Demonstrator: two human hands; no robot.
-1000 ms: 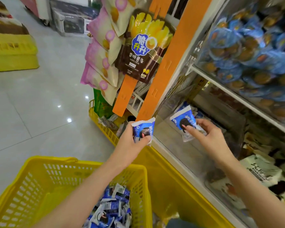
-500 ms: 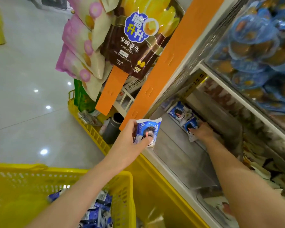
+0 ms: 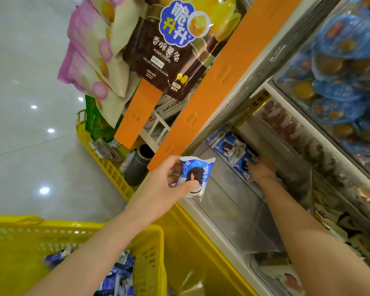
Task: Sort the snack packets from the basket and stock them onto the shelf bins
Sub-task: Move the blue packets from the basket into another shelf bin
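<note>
My left hand [image 3: 169, 182] pinches a blue-and-white cookie snack packet [image 3: 195, 176] in front of the shelf's edge. My right hand [image 3: 262, 168] reaches deep into a clear shelf bin [image 3: 229, 206], its fingers on a like packet [image 3: 242, 165] at the back, beside another packet [image 3: 228, 146]. Whether those fingers grip or only press the packet is hidden. The yellow basket [image 3: 152, 248] at the lower left holds several more blue packets [image 3: 118, 276].
Orange hanging strips [image 3: 212, 86] carry a brown potato-stick bag [image 3: 169, 52] and pink bags [image 3: 90, 54] above my left hand. Upper bins hold blue round snacks [image 3: 340, 67]. A yellow rack [image 3: 107, 163] and a dark cylinder [image 3: 139, 165] stand on the floor.
My right hand carried its packet from the bin's front to the back, where it rests among the others. My left hand kept its packet and stayed near the shelf edge.
</note>
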